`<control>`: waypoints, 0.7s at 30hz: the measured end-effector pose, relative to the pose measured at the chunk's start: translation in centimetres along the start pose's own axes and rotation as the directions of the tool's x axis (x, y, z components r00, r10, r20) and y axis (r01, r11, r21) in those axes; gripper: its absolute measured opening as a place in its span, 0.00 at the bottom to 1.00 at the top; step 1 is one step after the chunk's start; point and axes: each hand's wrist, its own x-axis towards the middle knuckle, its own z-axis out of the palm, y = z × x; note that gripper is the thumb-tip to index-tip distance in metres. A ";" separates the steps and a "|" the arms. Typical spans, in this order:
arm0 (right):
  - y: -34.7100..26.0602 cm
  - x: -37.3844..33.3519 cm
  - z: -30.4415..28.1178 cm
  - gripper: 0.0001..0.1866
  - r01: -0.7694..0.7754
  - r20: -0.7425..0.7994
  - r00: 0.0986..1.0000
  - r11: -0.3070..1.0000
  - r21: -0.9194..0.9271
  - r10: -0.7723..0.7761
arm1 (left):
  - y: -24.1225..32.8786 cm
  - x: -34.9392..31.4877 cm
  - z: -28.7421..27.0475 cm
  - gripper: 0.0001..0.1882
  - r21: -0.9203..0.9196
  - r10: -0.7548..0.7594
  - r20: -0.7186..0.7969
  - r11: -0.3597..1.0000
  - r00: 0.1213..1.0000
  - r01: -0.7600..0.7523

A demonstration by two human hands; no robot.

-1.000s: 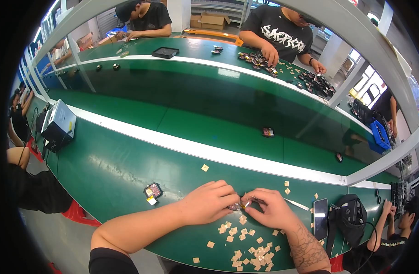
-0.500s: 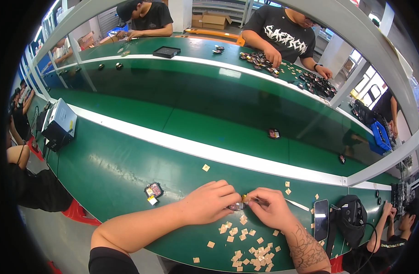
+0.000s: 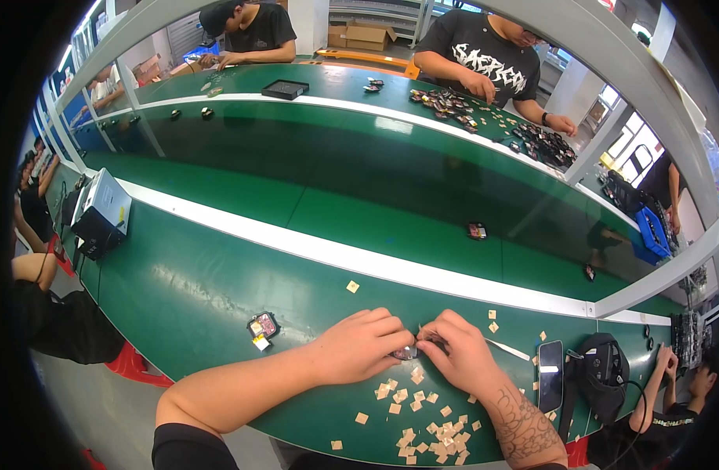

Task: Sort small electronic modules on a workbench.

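My left hand (image 3: pixel 365 345) is closed around a small dark electronic module (image 3: pixel 406 353) with a shiny face, held just above the green bench (image 3: pixel 210 274). Close against its right side, my right hand (image 3: pixel 453 348) has thumb and fingers pinched together; a thin tip shows there, but the thing itself is too hidden to name. Below both hands lies a loose pile of small square tan pieces (image 3: pixel 451 440). Left of my left forearm rests another open module (image 3: pixel 263 325), black-framed with a red board and a white-and-yellow tab.
Right of my hands lie a white strip-like tool (image 3: pixel 510 351), a phone (image 3: pixel 550 376) and a black bag (image 3: pixel 602 376). A grey-blue box device (image 3: pixel 102 213) stands far left. Beyond a white rail (image 3: pixel 336 254), a green conveyor belt (image 3: pixel 391 223) carries modules. Co-workers sit opposite and at both sides.
My right fingers have shifted slightly up, and the yellow bit between the hands no longer shows. My left hand keeps its hold on the module. Modules on the belt have moved slightly right.
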 end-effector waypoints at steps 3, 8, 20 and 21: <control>-0.4 0.0 -0.1 0.08 -0.031 0.022 0.999 0.998 -0.060 0.033 | -0.2 -0.2 0.2 0.13 0.008 0.036 -0.002 0.999 0.999 -0.036; -0.5 -0.1 -0.2 0.08 -0.019 0.007 1.000 0.995 -0.095 0.020 | -0.2 -0.2 0.2 0.12 0.030 0.045 0.005 0.999 0.999 -0.045; 0.2 0.2 -2.5 0.10 -0.157 0.258 0.958 0.982 0.102 0.126 | 0.1 -0.1 -0.3 0.12 0.075 0.067 0.014 0.995 0.998 -0.068; 0.3 0.1 -2.7 0.11 -0.144 0.279 0.954 0.984 0.108 0.109 | 0.1 0.0 -0.3 0.12 0.076 0.067 0.014 0.995 0.998 -0.068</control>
